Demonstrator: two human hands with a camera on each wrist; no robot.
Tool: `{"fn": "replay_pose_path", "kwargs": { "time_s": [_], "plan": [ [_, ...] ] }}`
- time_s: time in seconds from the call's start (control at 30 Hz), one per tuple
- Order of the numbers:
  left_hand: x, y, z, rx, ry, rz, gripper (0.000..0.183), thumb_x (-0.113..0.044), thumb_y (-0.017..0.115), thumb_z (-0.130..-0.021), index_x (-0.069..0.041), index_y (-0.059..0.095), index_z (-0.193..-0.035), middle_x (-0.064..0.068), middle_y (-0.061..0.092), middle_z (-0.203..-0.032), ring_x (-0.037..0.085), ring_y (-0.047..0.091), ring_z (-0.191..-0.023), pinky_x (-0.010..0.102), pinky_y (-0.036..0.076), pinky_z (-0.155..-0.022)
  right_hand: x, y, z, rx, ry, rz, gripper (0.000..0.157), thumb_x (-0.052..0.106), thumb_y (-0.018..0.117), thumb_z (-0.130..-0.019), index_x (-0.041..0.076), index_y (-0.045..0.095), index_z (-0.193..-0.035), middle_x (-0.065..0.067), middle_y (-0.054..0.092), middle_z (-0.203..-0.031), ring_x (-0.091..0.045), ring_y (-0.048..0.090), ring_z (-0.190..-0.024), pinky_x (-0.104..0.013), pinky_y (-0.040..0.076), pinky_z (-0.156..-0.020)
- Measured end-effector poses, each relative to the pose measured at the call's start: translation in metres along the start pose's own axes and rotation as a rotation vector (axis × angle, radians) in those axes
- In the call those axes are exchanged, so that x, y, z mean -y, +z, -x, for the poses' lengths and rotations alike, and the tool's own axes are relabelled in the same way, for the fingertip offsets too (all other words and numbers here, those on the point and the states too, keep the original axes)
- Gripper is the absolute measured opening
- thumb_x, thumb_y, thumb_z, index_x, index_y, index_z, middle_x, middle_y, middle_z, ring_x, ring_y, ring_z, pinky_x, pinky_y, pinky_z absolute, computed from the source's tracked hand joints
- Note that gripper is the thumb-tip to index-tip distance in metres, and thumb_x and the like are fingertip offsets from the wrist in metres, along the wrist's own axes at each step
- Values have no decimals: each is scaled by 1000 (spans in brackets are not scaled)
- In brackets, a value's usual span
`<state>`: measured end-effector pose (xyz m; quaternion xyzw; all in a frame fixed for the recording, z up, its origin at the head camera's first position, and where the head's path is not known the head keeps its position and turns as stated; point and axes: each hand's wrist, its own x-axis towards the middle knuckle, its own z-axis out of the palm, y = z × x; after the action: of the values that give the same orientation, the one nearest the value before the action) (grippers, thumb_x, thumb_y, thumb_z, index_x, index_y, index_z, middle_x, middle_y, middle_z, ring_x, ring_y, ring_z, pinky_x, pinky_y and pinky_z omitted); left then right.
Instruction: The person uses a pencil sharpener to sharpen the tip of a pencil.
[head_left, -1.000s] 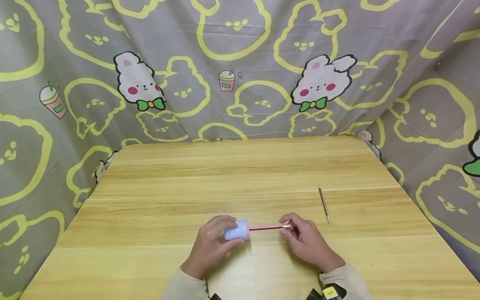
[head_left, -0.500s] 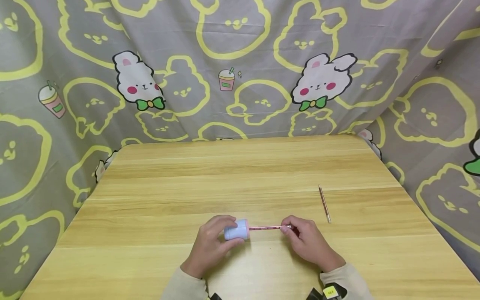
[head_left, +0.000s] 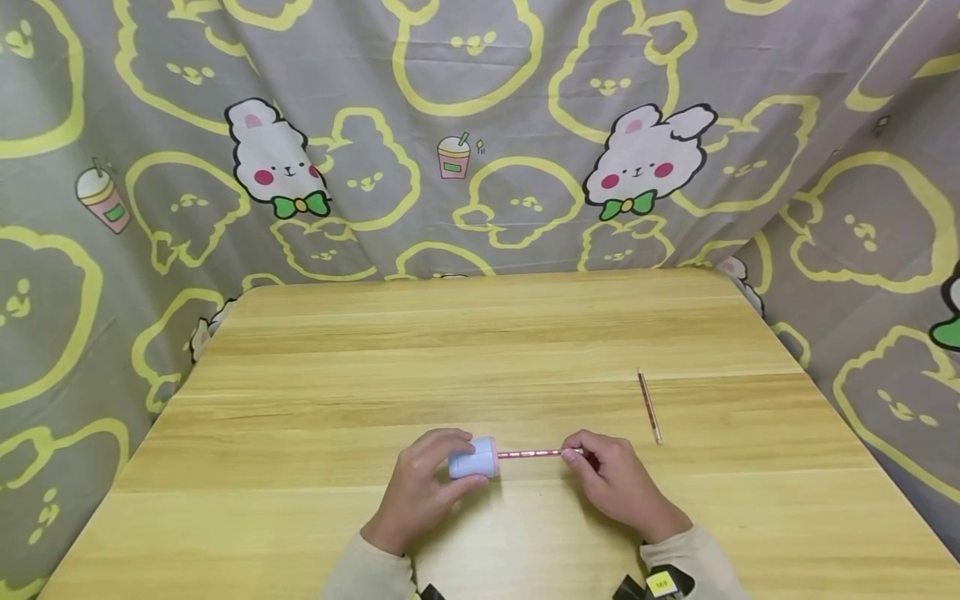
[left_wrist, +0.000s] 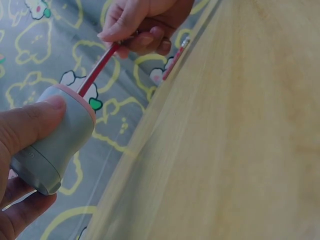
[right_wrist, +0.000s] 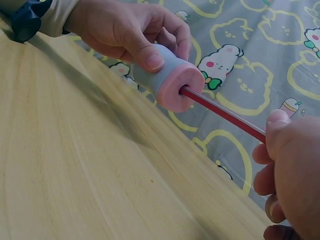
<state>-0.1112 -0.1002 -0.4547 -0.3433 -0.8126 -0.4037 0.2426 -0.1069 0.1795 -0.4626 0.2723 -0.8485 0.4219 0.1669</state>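
Observation:
My left hand (head_left: 423,483) grips a light blue pencil sharpener (head_left: 472,461) by its sides, thumb below and fingers above in the head view. The sharpener lies sideways, its pink end facing right. A red pencil (head_left: 528,455) runs from the hole in that pink end (right_wrist: 175,92) to my right hand (head_left: 618,483). Thumb and forefinger of the right hand pinch the pencil close to its eraser end. The pencil's other tip is hidden inside the sharpener. In the left wrist view the sharpener (left_wrist: 57,135) tilts, with the thumb along its upper side.
A second red pencil (head_left: 649,406) with a whitish end lies on the wooden table (head_left: 375,358), beyond the right hand. Behind and beside the table hangs a grey curtain (head_left: 360,67) with yellow outlines and white rabbits.
The right fingers have closed more firmly over the pencil's eraser end, and the pencil has turned about its length, showing its patterned side. The left hand and sharpener stay in place.

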Motion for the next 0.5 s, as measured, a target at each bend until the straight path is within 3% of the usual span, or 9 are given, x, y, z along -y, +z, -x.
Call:
{"fn": "replay_pose_path", "kwargs": {
  "time_s": [0.37,0.5],
  "plan": [
    [1,1,0,-5,6,-2,36,-16,90,-64,-6,67,-90,8,69,-102,22,66,-94,25,57,-81,0,-1,0,2,-11,-22,7,3,66,-91,10,64,-91,18,42,-66,4,36,-55,-15,36,-42],
    [0,1,0,-4,9,-7,36,-16,90,-64,-6,67,-90,8,69,-102,22,66,-94,24,57,-82,1,-1,0,1,-17,-34,13,0,67,-88,10,63,-94,18,43,-67,4,36,-55,-15,36,-42]
  ]
}}
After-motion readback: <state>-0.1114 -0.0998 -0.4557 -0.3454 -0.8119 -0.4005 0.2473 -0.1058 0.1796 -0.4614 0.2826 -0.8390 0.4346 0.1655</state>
